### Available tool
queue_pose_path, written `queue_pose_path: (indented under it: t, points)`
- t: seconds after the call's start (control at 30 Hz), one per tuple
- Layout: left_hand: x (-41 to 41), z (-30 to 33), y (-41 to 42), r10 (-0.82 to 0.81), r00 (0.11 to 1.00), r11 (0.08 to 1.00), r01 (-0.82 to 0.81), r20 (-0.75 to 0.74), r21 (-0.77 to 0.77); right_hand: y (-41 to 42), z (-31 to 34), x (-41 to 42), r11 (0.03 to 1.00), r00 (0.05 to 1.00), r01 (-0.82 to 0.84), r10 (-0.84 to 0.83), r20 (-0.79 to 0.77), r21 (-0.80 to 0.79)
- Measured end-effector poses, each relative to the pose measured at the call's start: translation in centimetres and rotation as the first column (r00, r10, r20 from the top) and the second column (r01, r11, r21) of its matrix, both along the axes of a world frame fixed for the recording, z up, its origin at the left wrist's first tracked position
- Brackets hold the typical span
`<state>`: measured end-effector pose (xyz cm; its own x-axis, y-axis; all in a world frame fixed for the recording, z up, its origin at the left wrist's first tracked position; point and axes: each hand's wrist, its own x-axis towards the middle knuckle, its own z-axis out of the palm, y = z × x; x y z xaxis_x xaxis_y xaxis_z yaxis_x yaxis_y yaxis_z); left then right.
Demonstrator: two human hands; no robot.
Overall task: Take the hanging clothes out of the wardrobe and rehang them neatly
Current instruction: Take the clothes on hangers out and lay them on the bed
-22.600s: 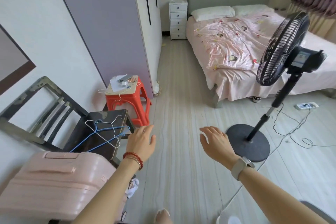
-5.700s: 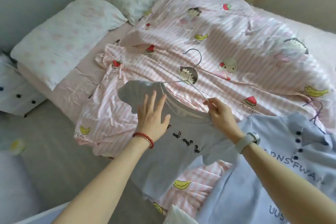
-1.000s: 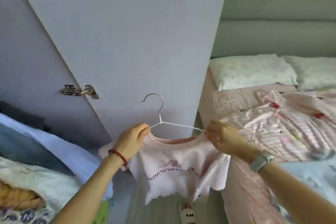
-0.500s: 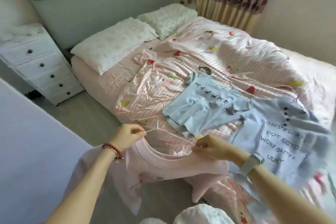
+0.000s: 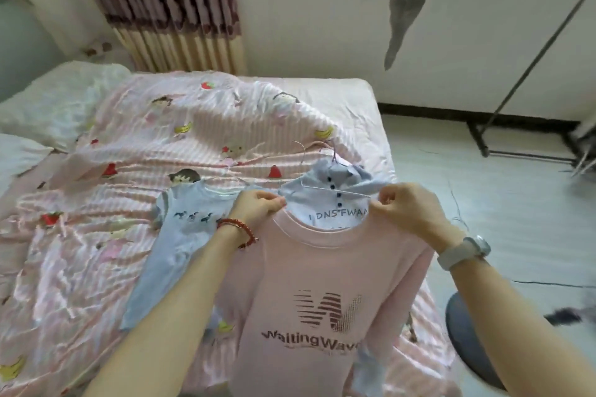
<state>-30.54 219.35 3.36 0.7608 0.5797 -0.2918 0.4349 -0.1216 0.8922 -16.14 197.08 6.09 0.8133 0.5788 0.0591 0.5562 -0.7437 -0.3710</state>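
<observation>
Both hands are up over the bed (image 5: 351, 100) and they have the pink T-shirt (image 5: 309, 274) between them; the left hand (image 5: 258, 208) has its fingers curled tight, pinching the shirt at the left shoulder by the neckline; the right hand (image 5: 408, 208) does the same at the right shoulder, fingers folded in on the fabric; the shirt hangs spread between the two grips, front towards the camera, dark red striped logo and lettering across the chest; a thin white wire hanger (image 5: 332, 188) runs from one hand to the other just above the collar, its hook rising near the middle; whether the fingers also grip the wire itself I cannot tell.

Behind the neckline lies a pale blue hooded top (image 5: 335, 184) on the bed, dark buttons down its placket, printed letters showing through the pink collar opening; just to its left lies a light blue T-shirt (image 5: 180, 235) with small dark figures across the chest, flat on the pink striped cartoon-print quilt (image 5: 129, 155); the left forearm crosses over its lower edge.

A red bead bracelet (image 5: 240, 230) sits on the left wrist; a watch with a pale strap (image 5: 464, 251) on the right; striped curtains (image 5: 167, 3) hang beyond the bed; a dark round base (image 5: 464, 338) rests on the floor at the right.
</observation>
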Motion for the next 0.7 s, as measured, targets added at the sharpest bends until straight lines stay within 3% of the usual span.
queue_pose_path:
  t: [0.13,0.27,0.43,0.53,0.63,0.7]
  points:
    - [9.6,1.2,0.4,-0.003,0.992,0.991,-0.013,0.126,0.131,0.1,-0.8,7.2,0.976,0.969,0.178,-0.197,0.152,0.126]
    - [17.4,1.0,1.7,0.116,0.977,0.968,-0.152,0.179,0.2,3.1,-2.7,13.6,0.95,0.941,0.178,-0.241,0.237,0.258]
    - [24.4,-3.9,5.2,0.143,0.985,0.938,-0.168,0.101,0.304,7.5,-9.0,21.0,0.968,0.931,0.185,-0.228,0.285,0.17]
    - [26.4,-9.7,7.2,0.102,0.995,0.898,-0.083,-0.022,0.432,9.5,-15.1,24.4,0.972,0.952,0.206,-0.225,0.21,0.11]
    - [25.6,-17.6,7.3,-0.026,0.961,0.802,0.185,-0.276,0.569,10.2,-21.8,26.7,0.972,0.966,0.236,-0.236,0.104,0.012]
    - [24.1,-22.9,6.6,-0.09,0.898,0.734,0.352,-0.431,0.581,10.8,-25.7,27.6,0.973,0.973,0.226,-0.224,0.048,-0.043]
